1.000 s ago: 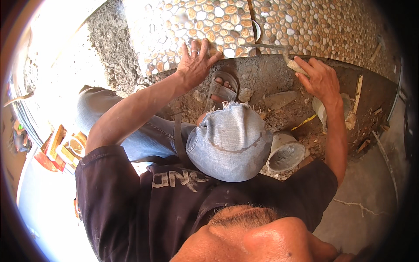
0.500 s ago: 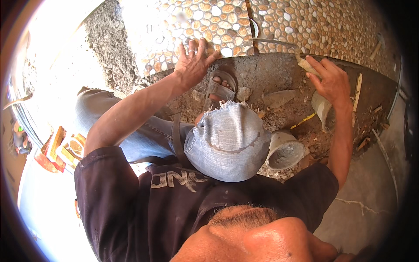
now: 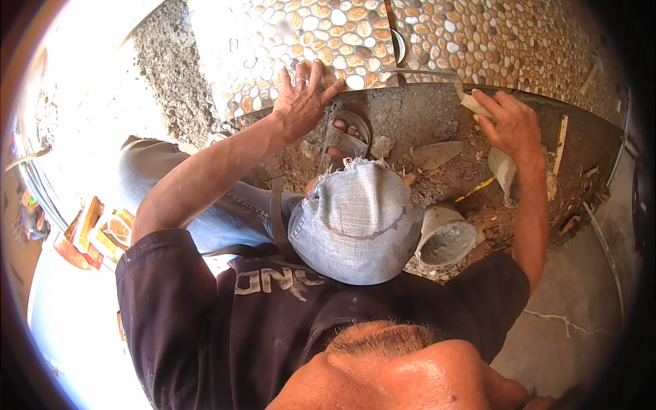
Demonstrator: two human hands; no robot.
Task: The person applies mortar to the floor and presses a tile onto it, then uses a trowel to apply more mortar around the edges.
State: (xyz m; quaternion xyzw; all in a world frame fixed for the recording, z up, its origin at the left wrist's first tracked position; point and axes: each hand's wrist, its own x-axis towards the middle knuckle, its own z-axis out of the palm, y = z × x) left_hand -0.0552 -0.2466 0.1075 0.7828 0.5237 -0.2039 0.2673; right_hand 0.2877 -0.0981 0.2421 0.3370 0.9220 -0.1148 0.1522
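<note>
My left hand (image 3: 301, 101) lies with spread fingers on a pebble-patterned tile (image 3: 301, 41), near its close edge. Closed around the handle of a trowel (image 3: 474, 104) is my right hand (image 3: 512, 126). The trowel's thin blade appears nearly edge-on and points left, over the near edge of the tiles. Whether the blade touches them I cannot tell. Just beyond its tip, a white crescent-shaped thing (image 3: 399, 46) sits at the dark joint between this tile and a second pebble-patterned tile (image 3: 492, 51) on the right.
Rough soil and rubble (image 3: 403, 113) lie between the tiles and my bent knee (image 3: 355, 222). A grey mortar-stained bucket (image 3: 447, 239) lies tilted right of the knee. Another grey container (image 3: 502, 171) is partly behind my right forearm. A wooden strip (image 3: 560, 145) lies farther right.
My right hand has drawn slightly toward me, and the trowel's blade has shifted a little left and nearer. My left hand stays in place on the tile.
</note>
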